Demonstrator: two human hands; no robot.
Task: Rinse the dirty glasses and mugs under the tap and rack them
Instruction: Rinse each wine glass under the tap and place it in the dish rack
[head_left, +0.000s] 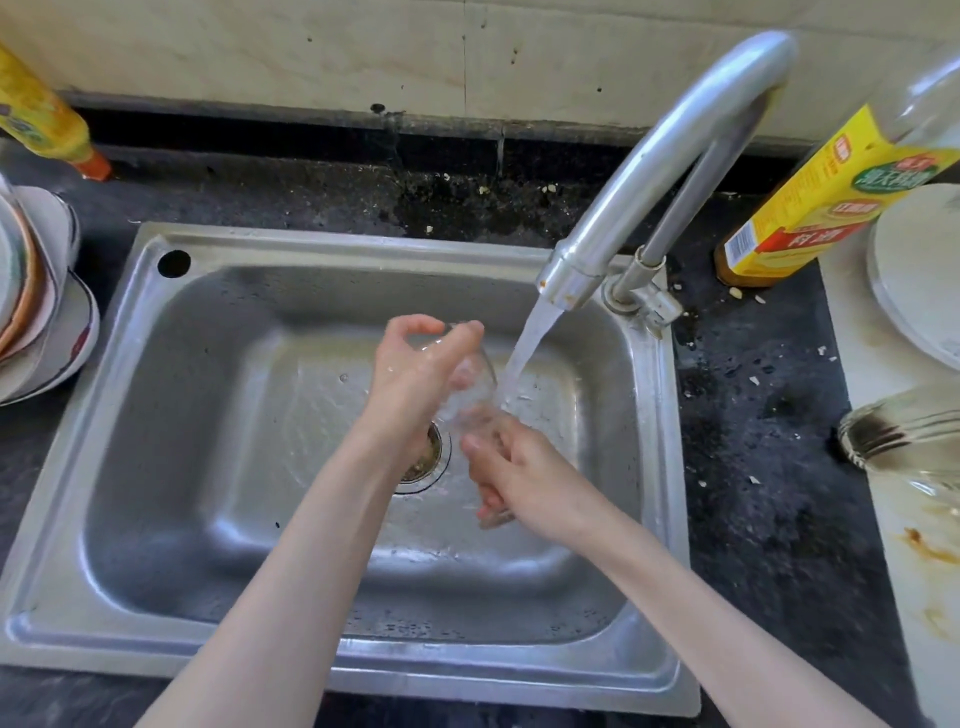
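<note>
a head-camera view looks down into a stainless steel sink (156, 395) set in a dark speckled counter (758, 415). a curved metal tap (670, 156) rises from the sink's 2 o'clock corner, and a stream of water (524, 353) runs down from its spout.

over the middle of the basin, two bare hands hold one clear drinking glass (470, 387), tilted, beside the falling stream, with the water landing at its right side. the left hand (410, 374) is at the glass's upper end, thumb and fingers curled round its rim. the right hand (524, 478) is at 5 o'clock from the glass, fingers wrapped round its lower end; the exact grip is blurred. the drain (423, 457) shows just below the left wrist.

at 9 o'clock, on the counter, stands a stack of bowls and plates (41, 322), with a yellow bottle (41, 114) behind it at 10 o'clock. at 2 o'clock stands a yellow-labelled bottle (810, 208). at 3 o'clock lie a white plate (919, 270) and, nearer, a ribbed clear glass (898, 431) on its side.
</note>
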